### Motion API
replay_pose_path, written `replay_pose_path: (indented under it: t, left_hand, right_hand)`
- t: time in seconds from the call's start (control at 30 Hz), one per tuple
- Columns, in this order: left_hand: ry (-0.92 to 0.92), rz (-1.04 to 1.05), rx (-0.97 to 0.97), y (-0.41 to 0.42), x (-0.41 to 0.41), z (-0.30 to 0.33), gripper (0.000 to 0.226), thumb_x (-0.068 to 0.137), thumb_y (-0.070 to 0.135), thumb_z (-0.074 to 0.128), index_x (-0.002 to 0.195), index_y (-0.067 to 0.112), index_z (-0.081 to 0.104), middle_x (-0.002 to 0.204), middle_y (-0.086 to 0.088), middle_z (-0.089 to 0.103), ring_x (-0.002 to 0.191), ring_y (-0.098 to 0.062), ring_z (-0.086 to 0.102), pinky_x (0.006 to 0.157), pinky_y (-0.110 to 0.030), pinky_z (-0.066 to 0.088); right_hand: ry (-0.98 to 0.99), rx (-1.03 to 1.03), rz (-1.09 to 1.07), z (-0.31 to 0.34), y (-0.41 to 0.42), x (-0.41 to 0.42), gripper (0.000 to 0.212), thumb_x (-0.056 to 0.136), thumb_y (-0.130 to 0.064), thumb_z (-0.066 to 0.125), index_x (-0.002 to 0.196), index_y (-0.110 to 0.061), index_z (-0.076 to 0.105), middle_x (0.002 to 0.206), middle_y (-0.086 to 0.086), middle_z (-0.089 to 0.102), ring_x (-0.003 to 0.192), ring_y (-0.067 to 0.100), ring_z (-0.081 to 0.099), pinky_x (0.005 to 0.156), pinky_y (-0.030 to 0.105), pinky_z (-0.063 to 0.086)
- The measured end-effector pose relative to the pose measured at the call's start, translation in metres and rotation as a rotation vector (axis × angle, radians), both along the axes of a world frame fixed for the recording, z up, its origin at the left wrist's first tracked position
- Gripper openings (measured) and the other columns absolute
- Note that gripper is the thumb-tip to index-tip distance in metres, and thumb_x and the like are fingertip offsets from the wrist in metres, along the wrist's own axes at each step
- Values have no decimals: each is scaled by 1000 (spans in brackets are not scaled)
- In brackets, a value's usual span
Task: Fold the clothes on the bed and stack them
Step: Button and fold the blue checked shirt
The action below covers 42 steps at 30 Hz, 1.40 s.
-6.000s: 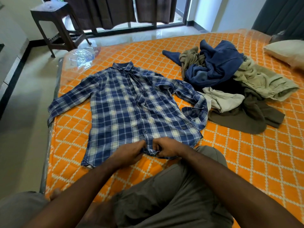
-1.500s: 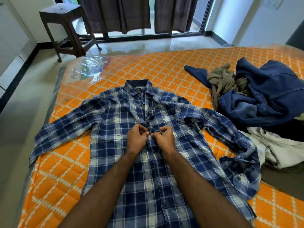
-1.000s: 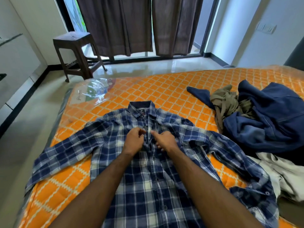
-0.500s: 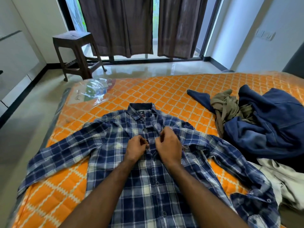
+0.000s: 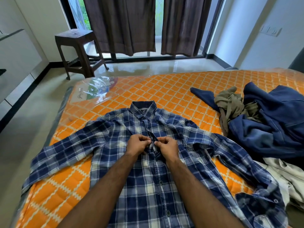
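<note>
While one plaid shirt (image 5: 148, 178) is lying flat, two hands, left hand (image 5: 139, 144) and right hand (image 5: 167, 148), are pinching its placket between curled fingertips.

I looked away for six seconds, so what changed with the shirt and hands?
Both hands, left hand and right hand, moved from the plaid shirt's hem up its button placket to the chest, pinching it there. The shirt stayed spread on the bed; the clothes pile is untouched.

Dark wooden stool (image 5: 77, 51) on the floor beside brown curtains (image 5: 123, 25) at the window. Clear plastic bag (image 5: 93, 91) at the mattress's far left corner.
</note>
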<state>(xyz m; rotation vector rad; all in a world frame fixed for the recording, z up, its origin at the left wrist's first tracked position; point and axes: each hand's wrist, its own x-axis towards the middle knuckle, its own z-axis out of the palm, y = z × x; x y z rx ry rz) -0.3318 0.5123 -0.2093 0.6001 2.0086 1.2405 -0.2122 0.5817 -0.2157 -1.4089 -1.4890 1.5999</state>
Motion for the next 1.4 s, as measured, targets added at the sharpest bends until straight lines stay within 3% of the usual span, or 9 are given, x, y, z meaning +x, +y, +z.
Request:
replay_pose_path:
  t: [0.2,0.4,0.53,0.73,0.83,0.97,1.1,1.3,1.4]
  left_hand:
    - [-17,13,-6,2,3,-2,6,90,5,70,91,10,73,79,-7,70,65,-17,65,57,-30,55]
    - [-59,12,-12,5,1,-3,8,90,5,70,86,12,71,83,-8,71,71,-19,66,64,-34,57]
    - [-77,7,-26,5,-2,-3,7,90,3,69,87,10,71,86,-9,72,71,-20,67,59,-32,56]
    - [-76,30,-19,5,-2,-6,5,87,5,73,88,9,71,90,-10,74,84,-24,72,73,-43,62]
    - [-56,38,-4,4,1,-6,5,87,5,74,88,10,71,90,-9,74,85,-24,73,71,-40,61]
    - [-27,36,17,1,3,-8,5,87,8,74,85,12,72,87,-8,75,83,-24,73,70,-39,60]
    - [-93,54,53,-1,3,-4,16,88,23,76,86,8,73,81,-7,75,75,-20,72,61,-32,57]
    - [113,28,-12,3,3,-11,7,87,16,77,89,13,72,85,-2,73,79,-18,70,70,-36,60]
    - [252,17,-32,5,6,-10,8,88,17,75,90,16,68,83,7,67,78,-6,63,69,-22,50]
  right_hand:
    - [13,38,14,-6,-4,1,17,82,-2,79,91,-15,74,84,4,76,82,20,74,79,42,63]
    - [-6,56,-42,-6,-9,-3,20,80,-4,81,92,-18,73,83,-1,75,80,14,73,74,30,62]
    - [-15,62,-90,-8,-11,-8,23,78,-5,83,89,-20,70,82,-2,74,79,13,73,75,34,63]
    - [79,44,-87,-12,-14,-5,11,86,-13,78,93,-19,72,86,-1,76,83,14,74,79,37,63]
    - [158,-15,-92,-12,-12,0,7,93,-12,69,98,-13,73,88,3,77,86,19,74,83,39,62]
    - [134,-14,-41,-7,-10,1,24,81,-1,80,100,-9,67,84,4,77,83,17,75,79,32,62]
    - [42,23,-58,-9,-12,-5,28,77,-8,85,95,-15,64,81,2,75,77,18,74,72,38,63]
    - [-68,64,-18,-3,-9,-7,31,77,-16,84,98,-20,61,82,-1,73,75,15,71,64,32,59]
    - [-133,48,-7,3,-3,-9,36,77,-20,83,103,-21,57,87,-3,70,78,14,69,65,30,56]
